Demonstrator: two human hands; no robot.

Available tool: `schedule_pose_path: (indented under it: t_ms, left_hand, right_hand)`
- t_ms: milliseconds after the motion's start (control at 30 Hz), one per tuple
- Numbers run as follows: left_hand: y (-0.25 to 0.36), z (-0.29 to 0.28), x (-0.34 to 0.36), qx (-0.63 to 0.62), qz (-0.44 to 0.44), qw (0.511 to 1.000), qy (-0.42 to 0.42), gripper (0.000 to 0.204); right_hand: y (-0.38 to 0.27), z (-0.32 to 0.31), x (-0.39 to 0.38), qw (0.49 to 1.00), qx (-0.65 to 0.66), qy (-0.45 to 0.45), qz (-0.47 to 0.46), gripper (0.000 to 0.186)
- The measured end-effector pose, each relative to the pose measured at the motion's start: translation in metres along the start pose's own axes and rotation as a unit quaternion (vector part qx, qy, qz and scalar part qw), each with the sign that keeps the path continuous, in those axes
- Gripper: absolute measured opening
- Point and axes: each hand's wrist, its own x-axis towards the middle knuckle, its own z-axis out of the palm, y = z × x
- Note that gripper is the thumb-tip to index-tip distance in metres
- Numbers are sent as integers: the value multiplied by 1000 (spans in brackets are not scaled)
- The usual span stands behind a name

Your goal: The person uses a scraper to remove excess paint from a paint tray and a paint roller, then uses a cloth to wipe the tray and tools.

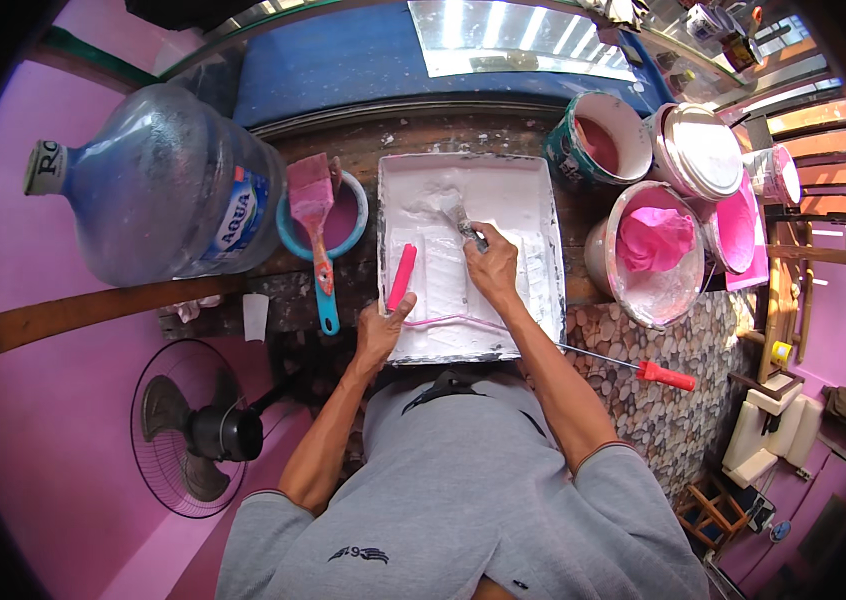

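Closest to me is the grey shirt point(443, 480), with both forearms reaching over the tray point(554, 255) on the desk point(363, 135). The left hand point(381, 332) is at the tray's left edge, thumb over the rim; its other fingers are mostly hidden, so I can't tell whether they grip. Just beyond that thumb lies the pink roller point(403, 277), its wire running across the tray and under the right forearm to a red handle point(666, 376) past the right edge. The right hand point(493, 265) pinches a small tool point(463, 222), its head down in the white paint in the tray.

Low on the left there's a fan point(198, 425). Left of the tray, a wide brush point(313, 200) rests across a blue-rimmed tub point(356, 230), with a big water jug point(133, 190) lying on its side beside it. On the right, a pail point(608, 270) holds a pink cloth point(655, 240); behind stand a green can point(565, 155) and a lidded pail point(703, 150).
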Motion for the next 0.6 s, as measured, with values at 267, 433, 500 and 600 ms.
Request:
schedule_pose_path:
  t_ms: [267,433,500,600]
  left_hand:
    - [5,-2,-1,-6,-10,1000,-9,61]
    - [2,-4,0,-2,-11,1000,-14,61]
    - [8,-3,-2,-5,-1,1000,-14,61]
    - [4,-2,0,-2,-3,1000,-13,60]
  right_hand:
    - [0,12,3,999,18,-26,0,29]
    - [-8,17,1,999,8,-2,48,29]
    - [-3,20,2,999,36,-33,-19,29]
    - [-8,23,-3,999,17,13,50,29]
